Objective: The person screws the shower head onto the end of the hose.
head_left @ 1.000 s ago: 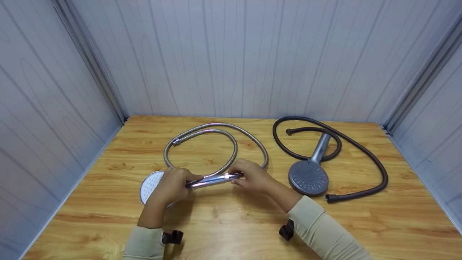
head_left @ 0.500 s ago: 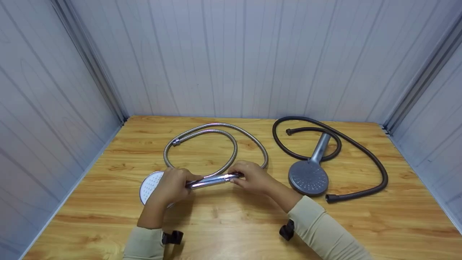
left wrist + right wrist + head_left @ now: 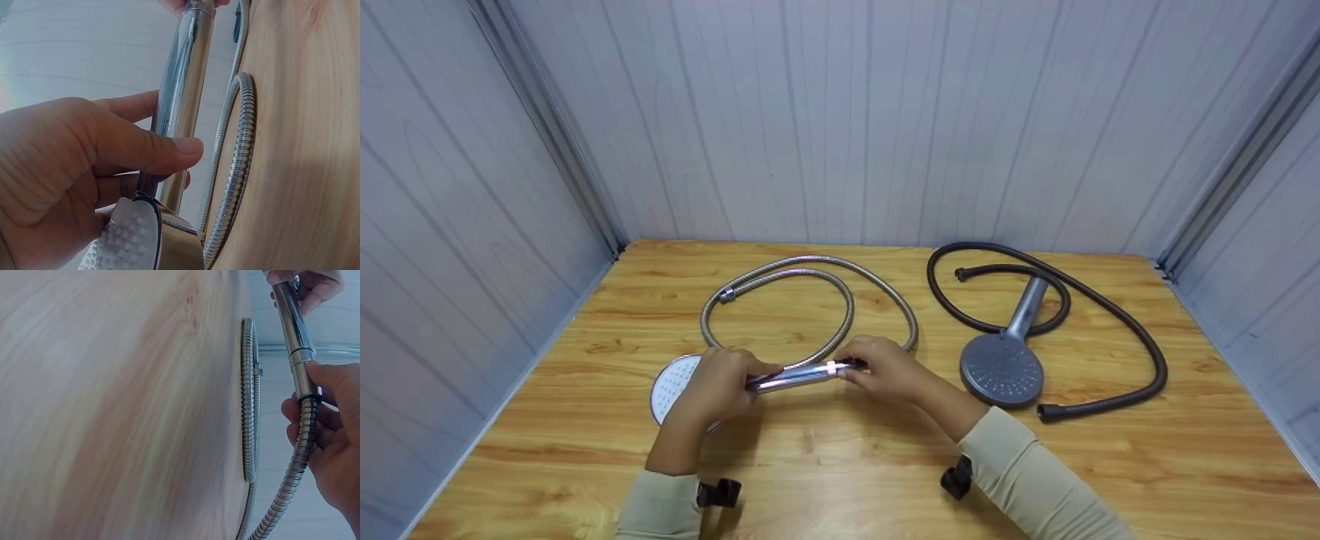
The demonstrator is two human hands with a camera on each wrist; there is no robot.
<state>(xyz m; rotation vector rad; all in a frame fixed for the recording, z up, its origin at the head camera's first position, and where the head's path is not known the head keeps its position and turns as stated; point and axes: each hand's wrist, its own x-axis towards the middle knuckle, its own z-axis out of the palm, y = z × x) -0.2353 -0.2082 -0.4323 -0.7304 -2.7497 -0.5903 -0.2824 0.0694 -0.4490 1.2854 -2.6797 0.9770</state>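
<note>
From where I'm standing, L hand (image 3: 718,386) has a firm wrap on the chrome shower head (image 3: 793,376): thumb across the handle nr the head end, fingers curled behind, no gap left. R hand (image 3: 881,365) is closed too, thumb & fingers round the metal nut (image 3: 305,382) where the steel hose (image 3: 289,481) meets the handle's other end. Nut & handle are in line w/ a thin seam btwn; can't tell how tight.

Shower head's held btwn both hands over the L-centre of the table (image 3: 840,465), handle approx. crosswise, white nubbly face partly hidden by L hand. Rest of the steel hose loops on the table just beyond the hands, its loose end (image 3: 726,295) at far L of the loop.

Over R, well apart from the chrome one: grey shower head (image 3: 1001,369), face up, handle pointing away & crossing the black hose (image 3: 1162,366), which has one end lying nr the grey head. Beige sleeves (image 3: 660,506), pale panel walls (image 3: 825,120) round the table.
</note>
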